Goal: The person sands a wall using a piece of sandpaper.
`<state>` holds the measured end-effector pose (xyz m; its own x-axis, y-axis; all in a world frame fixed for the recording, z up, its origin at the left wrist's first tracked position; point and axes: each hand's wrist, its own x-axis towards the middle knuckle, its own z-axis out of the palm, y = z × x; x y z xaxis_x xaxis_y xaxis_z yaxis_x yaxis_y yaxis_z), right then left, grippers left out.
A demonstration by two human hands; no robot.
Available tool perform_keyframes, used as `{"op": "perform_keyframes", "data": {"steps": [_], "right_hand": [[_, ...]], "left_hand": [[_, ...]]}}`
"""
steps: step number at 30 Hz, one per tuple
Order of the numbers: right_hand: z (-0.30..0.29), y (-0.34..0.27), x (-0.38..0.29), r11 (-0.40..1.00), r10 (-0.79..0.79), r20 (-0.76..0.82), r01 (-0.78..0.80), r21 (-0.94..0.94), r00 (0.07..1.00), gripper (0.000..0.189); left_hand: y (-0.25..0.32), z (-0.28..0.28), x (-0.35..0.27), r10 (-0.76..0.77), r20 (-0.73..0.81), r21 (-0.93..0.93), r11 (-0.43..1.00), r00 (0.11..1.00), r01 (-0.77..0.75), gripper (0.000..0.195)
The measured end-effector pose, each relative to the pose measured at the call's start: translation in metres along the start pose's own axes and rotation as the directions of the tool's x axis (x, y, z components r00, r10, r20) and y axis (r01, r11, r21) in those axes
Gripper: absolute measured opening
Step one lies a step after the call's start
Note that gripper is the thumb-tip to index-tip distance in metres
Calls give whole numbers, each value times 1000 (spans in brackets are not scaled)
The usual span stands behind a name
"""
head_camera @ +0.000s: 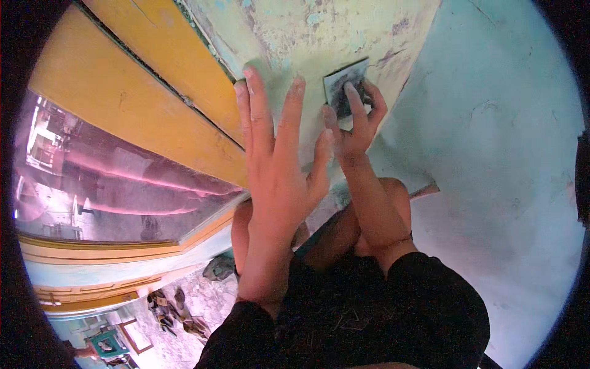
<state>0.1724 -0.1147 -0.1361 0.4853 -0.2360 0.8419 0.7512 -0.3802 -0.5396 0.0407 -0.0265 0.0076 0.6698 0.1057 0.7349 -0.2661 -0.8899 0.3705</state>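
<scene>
My right hand (359,115) grips a folded grey sandpaper sheet (342,83), with fingers spread over its dark-smudged face. The sheet lies against a pale, patchy wall (318,32) with flaking paint. To its left, my left hand (281,152) is spread out with its back towards me and holds nothing. Its fingertips are at the wall, close to the edge of a yellow-orange window frame (207,106). Whether the left palm touches the wall, I cannot tell. Pale dust shows on the fingertips.
On the right stands a light blue-green wall (488,152), meeting the patchy one at a corner. Reflective window glass (115,180) fills the left. Several shoes (166,309) and a dark bag (219,267) lie on the floor (184,353). A green plastic stool (109,343) stands at lower left.
</scene>
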Motion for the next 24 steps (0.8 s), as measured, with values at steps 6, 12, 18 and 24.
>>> {"op": "perform_keyframes", "data": {"steps": [6, 12, 18, 24], "right_hand": [[1, -18, -1, 992, -128, 27, 128, 4, 991, 54], [16, -16, 15, 998, -2, -52, 5, 70, 999, 56], [7, -32, -21, 993, -19, 64, 12, 119, 998, 48], [15, -24, 5, 991, -105, -69, 110, 79, 992, 55]], "left_hand": [[4, -4, 6, -2, 32, -3, 1000, 999, 2, 62], [8, -2, 3, -16, 43, 4, 1000, 999, 15, 58], [8, -6, 4, -20, 67, -12, 1000, 998, 21, 55], [13, -16, 4, -58, 114, -84, 994, 992, 68, 53]]}}
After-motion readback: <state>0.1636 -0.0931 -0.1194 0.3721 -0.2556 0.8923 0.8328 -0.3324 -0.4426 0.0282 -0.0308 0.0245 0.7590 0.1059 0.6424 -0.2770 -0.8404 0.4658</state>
